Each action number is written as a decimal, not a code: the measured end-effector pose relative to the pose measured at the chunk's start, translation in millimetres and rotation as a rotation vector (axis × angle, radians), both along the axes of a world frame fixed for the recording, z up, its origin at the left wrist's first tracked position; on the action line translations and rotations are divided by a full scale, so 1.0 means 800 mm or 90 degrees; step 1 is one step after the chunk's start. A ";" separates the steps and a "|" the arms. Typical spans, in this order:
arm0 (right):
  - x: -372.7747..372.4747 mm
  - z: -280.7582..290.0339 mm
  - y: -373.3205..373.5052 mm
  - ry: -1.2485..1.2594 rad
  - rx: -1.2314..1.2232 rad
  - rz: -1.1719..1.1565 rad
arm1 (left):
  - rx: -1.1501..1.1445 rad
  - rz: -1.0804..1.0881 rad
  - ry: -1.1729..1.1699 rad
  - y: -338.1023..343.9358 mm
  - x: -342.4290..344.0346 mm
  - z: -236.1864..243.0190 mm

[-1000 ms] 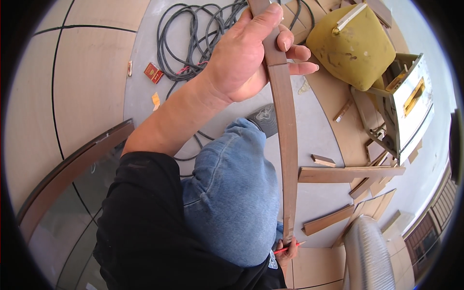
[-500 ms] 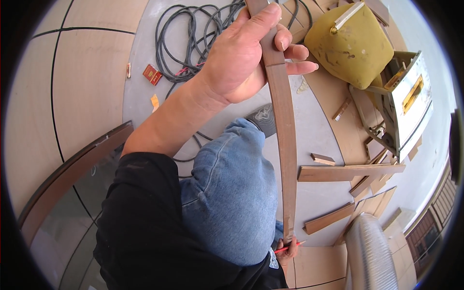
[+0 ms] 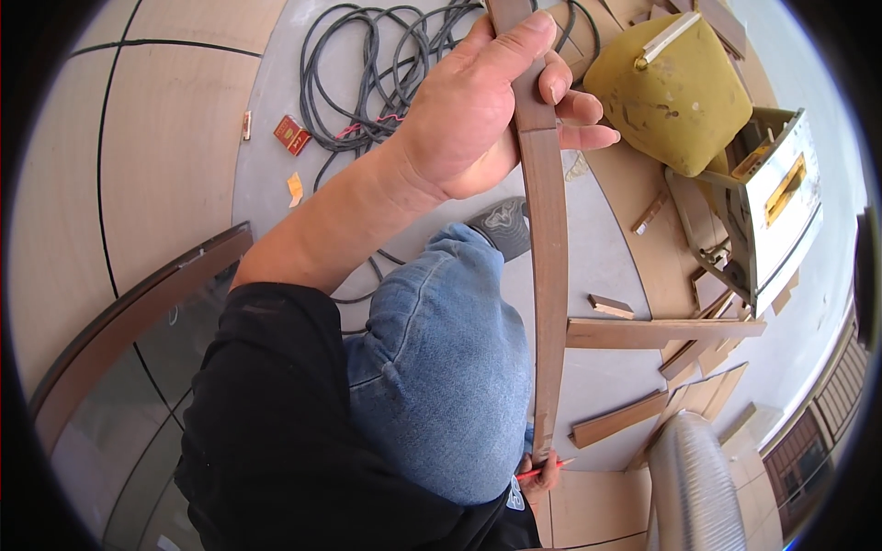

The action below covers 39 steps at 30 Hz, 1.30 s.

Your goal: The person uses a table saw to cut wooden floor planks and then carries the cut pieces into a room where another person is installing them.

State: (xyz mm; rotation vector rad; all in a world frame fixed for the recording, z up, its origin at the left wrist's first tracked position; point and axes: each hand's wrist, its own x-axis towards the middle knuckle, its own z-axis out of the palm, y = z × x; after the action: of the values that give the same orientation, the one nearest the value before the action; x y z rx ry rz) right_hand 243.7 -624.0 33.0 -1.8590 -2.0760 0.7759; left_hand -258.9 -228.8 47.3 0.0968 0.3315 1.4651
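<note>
Head view: the denim-clad leg (image 3: 441, 367) filled the middle of the field, over a grey floor (image 3: 597, 248). Along its right side ran the long brown wooden strip (image 3: 550, 266), upper end out of frame, lower end near the bottom edge; its bowed look was probably lens curvature. Beyond it, at upper right, lay a stained olive container (image 3: 671, 96); at upper left, a loose coil of dark cable (image 3: 372, 60). Left hand (image 3: 478, 110): grip closed round the strip near the top, thumb laid along it, index finger curled, other fingers reaching past the far edge. A dark line crossed the strip beside that hand; joint or mark, could not tell. A loose board (image 3: 643, 333) lay just right of the strip, seemingly beneath its level. Right hand (image 3: 548, 472): grip round the lower end, partly hidden by clothing, so full finger placement could not be told. Red pencil (image 3: 527, 474) in the same hand, crosswise to the strip, tip pointing right. Judgement on handling: good control called for level support at both ends, no twist, light left-hand pressure, and the pencil tip kept off the wood face against stray marks.
</note>
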 end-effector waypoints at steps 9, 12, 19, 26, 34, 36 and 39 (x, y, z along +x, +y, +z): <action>-0.003 -0.008 0.003 0.038 -0.018 -0.022 | -0.015 0.026 0.089 -0.001 0.000 0.013; -0.007 -0.006 0.012 0.030 -0.011 -0.015 | 0.044 -0.002 -0.014 -0.002 -0.008 -0.001; -0.001 -0.016 0.011 0.044 0.007 -0.019 | 0.046 0.042 0.181 -0.007 -0.017 0.002; -0.009 -0.009 0.022 0.042 -0.017 -0.016 | -0.065 0.055 0.067 -0.021 -0.022 0.017; -0.014 -0.006 0.025 0.063 -0.041 -0.015 | -0.020 0.028 0.112 -0.014 -0.032 0.015; -0.014 -0.002 0.025 0.065 -0.054 -0.007 | -0.004 0.011 0.105 -0.013 -0.037 0.006; -0.010 0.000 0.022 0.036 -0.056 -0.011 | -0.001 0.039 0.129 -0.013 -0.033 0.012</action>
State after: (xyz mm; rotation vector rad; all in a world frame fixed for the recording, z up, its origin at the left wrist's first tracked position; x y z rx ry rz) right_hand 235.4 -606.0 33.3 -1.8751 -2.0184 0.9191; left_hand -285.5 -239.2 57.1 0.2368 0.5031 1.5186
